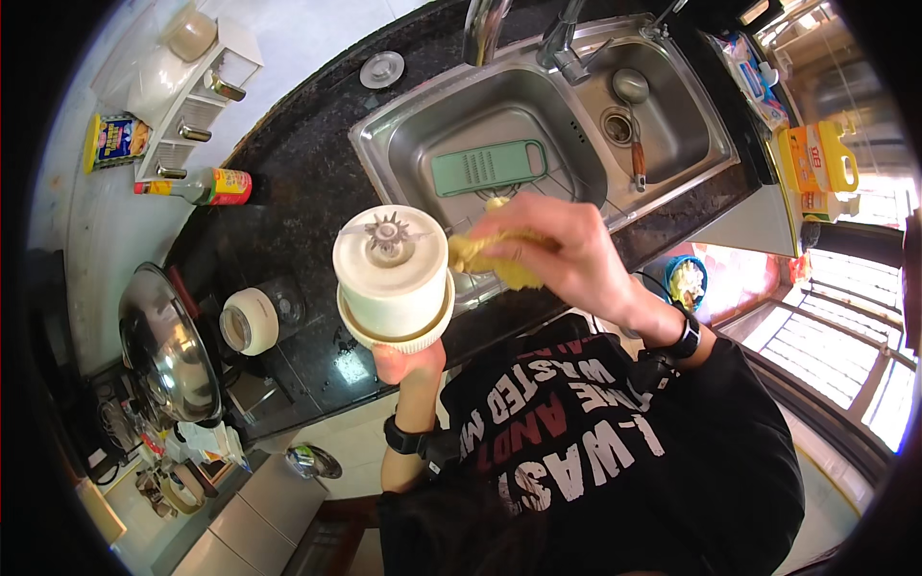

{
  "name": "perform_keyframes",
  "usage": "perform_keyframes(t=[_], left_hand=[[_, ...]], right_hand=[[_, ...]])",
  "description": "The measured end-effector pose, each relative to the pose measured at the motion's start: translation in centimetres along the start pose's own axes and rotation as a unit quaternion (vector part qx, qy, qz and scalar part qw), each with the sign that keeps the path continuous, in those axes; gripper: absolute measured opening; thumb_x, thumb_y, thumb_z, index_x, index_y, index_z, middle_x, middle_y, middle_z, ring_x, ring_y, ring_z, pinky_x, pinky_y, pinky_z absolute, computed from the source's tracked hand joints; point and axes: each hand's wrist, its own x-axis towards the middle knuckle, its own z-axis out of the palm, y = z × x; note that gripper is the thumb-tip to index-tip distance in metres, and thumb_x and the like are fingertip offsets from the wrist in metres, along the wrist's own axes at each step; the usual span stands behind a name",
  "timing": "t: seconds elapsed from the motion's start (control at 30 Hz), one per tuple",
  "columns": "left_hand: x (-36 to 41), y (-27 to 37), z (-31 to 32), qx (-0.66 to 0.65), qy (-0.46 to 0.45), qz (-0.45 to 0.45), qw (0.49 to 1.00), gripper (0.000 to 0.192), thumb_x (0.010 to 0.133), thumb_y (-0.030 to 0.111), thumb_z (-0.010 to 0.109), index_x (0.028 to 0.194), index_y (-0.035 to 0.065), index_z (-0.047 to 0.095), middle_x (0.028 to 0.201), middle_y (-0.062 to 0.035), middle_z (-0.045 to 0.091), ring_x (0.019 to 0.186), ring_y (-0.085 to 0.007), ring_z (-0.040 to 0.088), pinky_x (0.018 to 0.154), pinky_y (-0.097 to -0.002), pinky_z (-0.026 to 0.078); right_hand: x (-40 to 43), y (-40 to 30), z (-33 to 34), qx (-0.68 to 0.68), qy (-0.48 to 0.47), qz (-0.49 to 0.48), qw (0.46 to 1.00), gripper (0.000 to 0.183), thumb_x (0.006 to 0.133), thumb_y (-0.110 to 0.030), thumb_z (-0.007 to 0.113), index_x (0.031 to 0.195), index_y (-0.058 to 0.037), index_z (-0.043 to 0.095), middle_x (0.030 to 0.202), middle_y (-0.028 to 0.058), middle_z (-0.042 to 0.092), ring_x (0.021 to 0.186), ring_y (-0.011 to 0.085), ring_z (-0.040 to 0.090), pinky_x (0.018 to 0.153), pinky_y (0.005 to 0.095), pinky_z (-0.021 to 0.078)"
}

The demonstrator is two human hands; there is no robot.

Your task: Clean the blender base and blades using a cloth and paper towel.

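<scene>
My left hand grips a white blender blade base from below, close to the camera. Its metal blades and toothed hub face up, above a ribbed collar. A crumpled yellow cloth is pinched in my right hand, right beside the base's wall; whether the cloth touches it I cannot tell. Behind my right hand, a green grater lies in the larger basin of the stainless steel sink. A ladle rests in the smaller basin.
On the dark countertop stand a cream-coloured jar and a sauce bottle. A wok's shiny lid is at the left. A round lid lies behind the sink, near the faucet. Yellow jugs stand at the right.
</scene>
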Motion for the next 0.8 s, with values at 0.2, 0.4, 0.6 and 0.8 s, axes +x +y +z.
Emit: perform_keyframes(t=[0.2,0.4,0.6,0.8], left_hand=[[0.2,0.7,-0.7,0.05,-0.041,0.054,0.996,0.093,0.072,0.067,0.048,0.134,-0.0011,0.035,0.118,-0.0213,0.054,0.103,-0.034,0.056,0.087,-0.0416,0.045],[0.1,0.4,-1.3,0.037,-0.055,0.026,0.997,0.093,0.071,0.067,0.05,0.134,0.0,0.035,0.121,-0.0207,0.053,0.106,-0.034,0.056,0.091,-0.0421,0.043],[-1.8,-0.3,-3.0,0.044,-0.036,-0.108,0.993,0.099,0.068,0.07,0.054,0.137,0.0016,0.033,0.136,-0.0133,0.042,0.125,-0.0277,0.044,0.103,-0.0404,0.036],[-1.3,-1.0,-2.7,0.149,-0.066,-0.03,0.986,0.093,0.073,0.067,0.056,0.132,0.0004,0.03,0.127,-0.0127,0.042,0.117,-0.0229,0.045,0.099,-0.0374,0.037]], right_hand=[[0.1,-0.9,-1.4,-0.115,0.011,0.073,0.991,0.016,0.086,-0.015,0.065,0.098,-0.0062,0.059,0.074,0.0046,0.061,0.071,0.0108,0.057,0.06,0.0277,0.0458],[-0.4,-2.1,-1.9,0.321,-0.061,0.232,0.916,0.024,0.092,-0.007,0.054,0.113,-0.0123,0.043,0.098,0.0062,0.057,0.085,0.0065,0.053,0.066,0.0239,0.0428],[-1.2,-4.4,-0.7,0.245,-0.145,0.099,0.954,0.043,0.08,0.015,0.056,0.118,-0.0033,0.047,0.119,0.0108,0.05,0.105,0.0191,0.057,0.088,0.0318,0.0483],[-0.9,-2.6,2.3,-0.2,-0.013,-0.303,0.932,0.037,0.066,-0.003,0.077,0.1,-0.0048,0.064,0.087,0.0051,0.057,0.071,0.0209,0.056,0.062,0.0312,0.0455]])
